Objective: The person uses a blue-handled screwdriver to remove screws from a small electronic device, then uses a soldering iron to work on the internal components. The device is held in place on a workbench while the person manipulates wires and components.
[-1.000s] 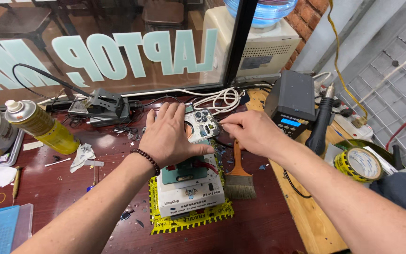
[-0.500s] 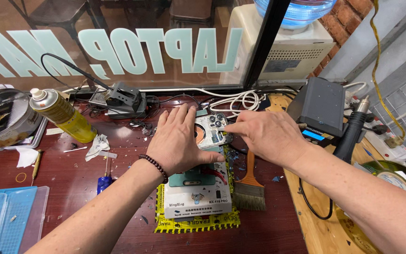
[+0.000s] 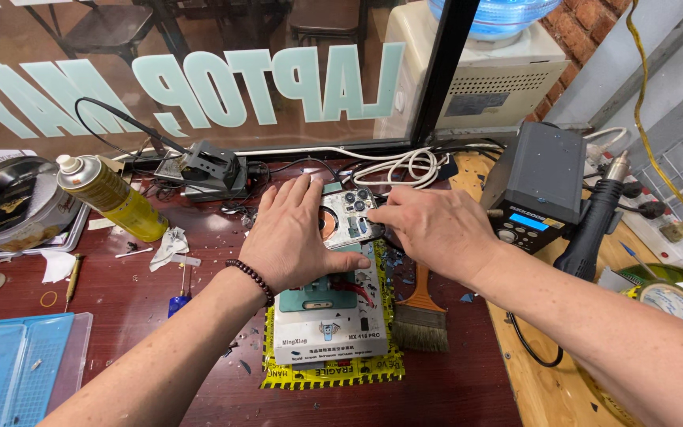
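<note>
Left hand (image 3: 298,237) spread flat, pinning the phone (image 3: 349,220); right hand (image 3: 436,229) pinches its three o'clock edge, nearer, long axis twelve-to-six

- Window lettering (image 3: 262,87): large pale mint letters on the glass behind the worktop (image 3: 120,300), seen mirrored from inside.
- Small screen (image 3: 528,222): a narrow, lit blue strip on the front of the dark grey station box (image 3: 543,178), right of the hands.
- White box-shaped unit (image 3: 330,336): sits in front of the left hand (image 3: 298,233), with dark print and a small blue emblem on its top face.
- Yellow tape (image 3: 333,372): black-printed strip beneath that unit.
- Yellow spray can (image 3: 112,198): lies tilted at left, with a faint printed label.
</note>
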Demonstrator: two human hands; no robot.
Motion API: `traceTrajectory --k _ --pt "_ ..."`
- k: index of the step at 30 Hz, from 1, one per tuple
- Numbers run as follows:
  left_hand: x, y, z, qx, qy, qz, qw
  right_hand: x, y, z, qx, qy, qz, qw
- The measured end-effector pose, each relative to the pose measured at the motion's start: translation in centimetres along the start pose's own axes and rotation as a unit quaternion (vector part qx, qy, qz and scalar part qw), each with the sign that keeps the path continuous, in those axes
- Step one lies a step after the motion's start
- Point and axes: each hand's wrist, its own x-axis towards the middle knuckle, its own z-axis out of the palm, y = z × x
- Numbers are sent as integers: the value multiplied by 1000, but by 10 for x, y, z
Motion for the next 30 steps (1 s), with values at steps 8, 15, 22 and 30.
traceTrajectory --k 8,15,22,30 --pt "0 0 0 -2 -4 -5 1000 7 -1 -5 -44 -48 -14 998" --pt "-1 -3 4 5 -3 -8 1000 26 18 -16 -69 -82 -118 987" --pt "0 -4 4 13 -2 -5 1000 24 12 -16 -90 -97 -102 986" --pt "0 -3 5 19 -7 -9 1000 26 10 -19 -87 -96 -112 985"
